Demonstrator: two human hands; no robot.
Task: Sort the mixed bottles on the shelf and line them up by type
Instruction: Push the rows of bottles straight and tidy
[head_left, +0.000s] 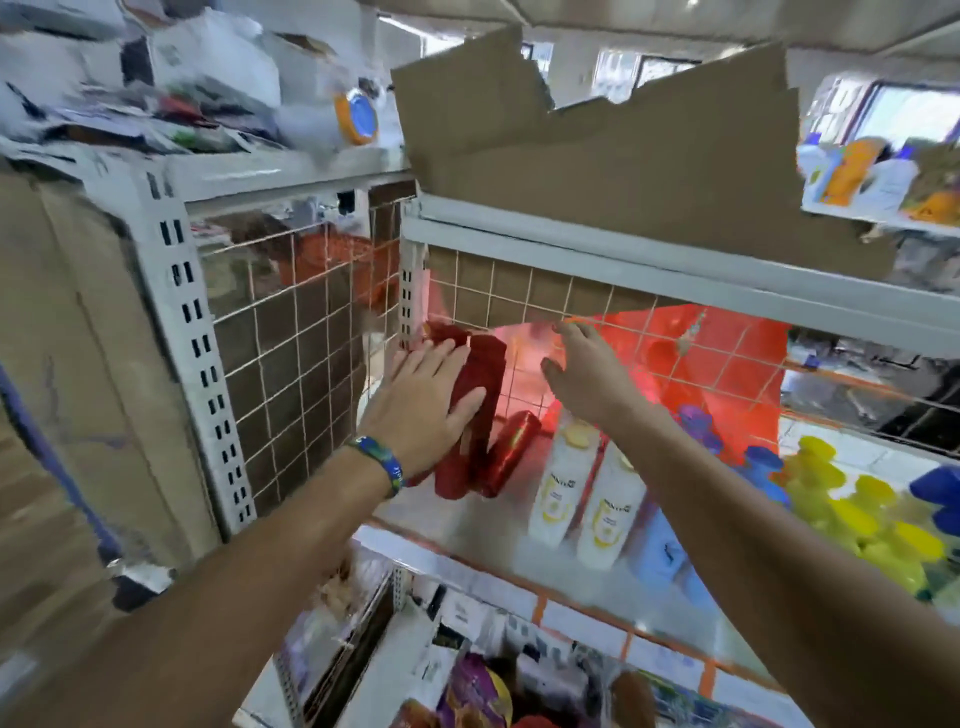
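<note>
Several dark red bottles (480, 405) stand at the left end of the shelf (467, 525), against the wire grid. My left hand (426, 400) presses flat on them with straight fingers. One more red bottle (511, 449) leans just right of that group. Two white bottles with gold caps (582, 488) stand near the middle. My right hand (587, 369) hovers above and behind them with its fingers spread, holding nothing. Blue-capped bottles (758, 467) and yellow-capped bottles (852, 514) crowd the right part of the shelf.
A wire grid back panel (613, 317) and a torn cardboard sheet (597, 150) rise behind the shelf. A white slotted upright (197, 343) and a brown box (78, 338) stand at left. Packaged goods (467, 691) fill the shelf below.
</note>
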